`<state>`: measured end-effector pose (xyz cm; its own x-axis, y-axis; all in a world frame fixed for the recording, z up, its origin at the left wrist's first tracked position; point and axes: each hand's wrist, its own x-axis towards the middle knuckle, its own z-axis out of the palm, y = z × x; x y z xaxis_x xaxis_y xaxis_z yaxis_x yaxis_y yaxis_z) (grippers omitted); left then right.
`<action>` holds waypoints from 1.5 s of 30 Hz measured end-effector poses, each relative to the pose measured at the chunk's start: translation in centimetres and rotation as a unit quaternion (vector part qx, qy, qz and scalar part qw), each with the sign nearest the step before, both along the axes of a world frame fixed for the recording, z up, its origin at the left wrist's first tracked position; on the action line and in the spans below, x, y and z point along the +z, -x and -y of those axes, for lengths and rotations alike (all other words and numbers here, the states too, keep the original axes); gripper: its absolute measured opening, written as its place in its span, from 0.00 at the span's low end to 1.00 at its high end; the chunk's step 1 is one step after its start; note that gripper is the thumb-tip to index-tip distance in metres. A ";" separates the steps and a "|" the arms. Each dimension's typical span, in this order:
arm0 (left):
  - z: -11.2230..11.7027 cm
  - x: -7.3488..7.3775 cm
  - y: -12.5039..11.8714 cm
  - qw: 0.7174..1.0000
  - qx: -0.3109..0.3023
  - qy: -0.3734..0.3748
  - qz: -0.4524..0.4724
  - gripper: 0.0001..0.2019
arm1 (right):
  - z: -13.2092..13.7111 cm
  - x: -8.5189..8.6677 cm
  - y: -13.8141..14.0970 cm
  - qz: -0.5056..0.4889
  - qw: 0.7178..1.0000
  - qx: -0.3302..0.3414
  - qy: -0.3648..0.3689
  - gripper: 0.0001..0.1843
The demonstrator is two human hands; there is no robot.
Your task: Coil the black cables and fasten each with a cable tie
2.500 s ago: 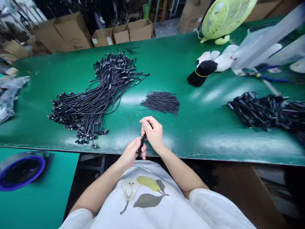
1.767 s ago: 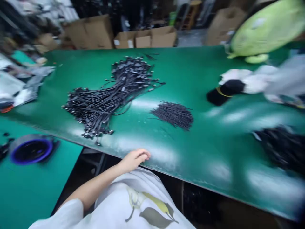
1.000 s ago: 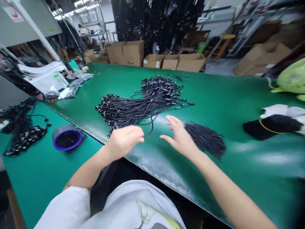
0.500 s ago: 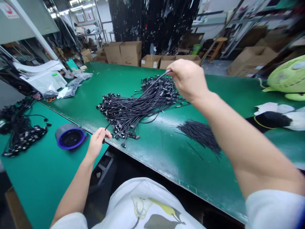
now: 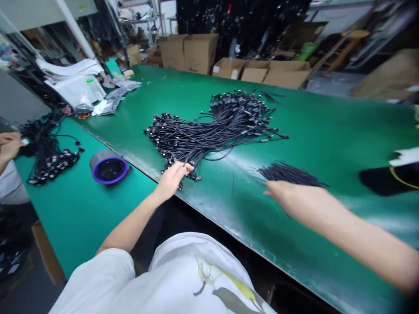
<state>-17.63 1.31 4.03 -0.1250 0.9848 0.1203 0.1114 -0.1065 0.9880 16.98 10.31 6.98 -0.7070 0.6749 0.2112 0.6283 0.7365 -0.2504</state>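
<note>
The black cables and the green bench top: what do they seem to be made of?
The cables look like matte black plastic or rubber sheathing, judging by their soft, loose curves and dull surface. The bench top seems a smooth green rubber or vinyl mat, with a glossy finish that catches bright glare; the look leaves the exact material open.

Got one bare left hand [image 5: 172, 181] and one bare right hand [image 5: 294, 198]. Plus one heap of black cables [image 5: 209, 135], one bunch of thin black wires [image 5: 288, 172].
</note>
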 end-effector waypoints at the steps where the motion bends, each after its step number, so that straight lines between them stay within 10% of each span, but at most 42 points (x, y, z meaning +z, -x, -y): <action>1: -0.1 -0.1 -1.8 0.997 -0.026 -0.022 -0.075 0.14 | 2.0 0.4 1.7 0.070 0.996 0.048 0.012 0.15; 4: 0.2 -0.1 -6.2 0.974 -0.162 -0.022 -0.156 0.16 | 4.2 2.7 5.7 0.137 0.987 0.081 -0.007 0.14; 8: 0.5 0.4 -6.5 0.956 -0.271 0.105 0.033 0.18 | 0.9 4.3 4.7 0.111 0.993 0.030 -0.023 0.14; 13: 0.4 1.3 -0.9 0.920 -0.187 0.152 0.308 0.12 | -2.4 1.0 -0.5 -0.020 0.999 -0.011 0.040 0.16; 18: 0.6 1.2 1.7 0.906 -0.077 0.151 0.389 0.12 | -1.9 -2.1 -1.9 -0.126 0.979 -0.078 0.138 0.20; 24: 0.7 0.9 2.4 0.909 -0.066 0.162 0.378 0.09 | -1.2 -3.1 -2.7 -0.160 0.956 -0.195 0.150 0.20; 28: -0.4 0.9 0.6 0.932 -0.023 0.097 0.348 0.14 | 2.2 -2.7 -0.3 -0.025 0.997 -0.045 0.052 0.16; 32: -1.1 0.0 -4.1 0.986 -0.095 0.047 0.127 0.20 | 5.9 0.1 4.1 0.047 0.982 0.150 0.108 0.15; 36: -0.1 -0.8 -7.2 0.975 -0.214 0.041 -0.031 0.19 | 5.4 2.0 6.2 -0.083 0.979 0.105 0.150 0.14; 41: -0.1 -0.5 -8.0 0.959 -0.184 0.051 0.208 0.20 | 3.3 -0.7 7.7 -0.339 0.922 -0.039 0.183 0.09; 45: -0.6 -0.7 -9.3 0.948 -0.143 0.099 0.266 0.22 | 3.1 -3.3 9.9 -0.455 0.819 -0.098 0.335 0.14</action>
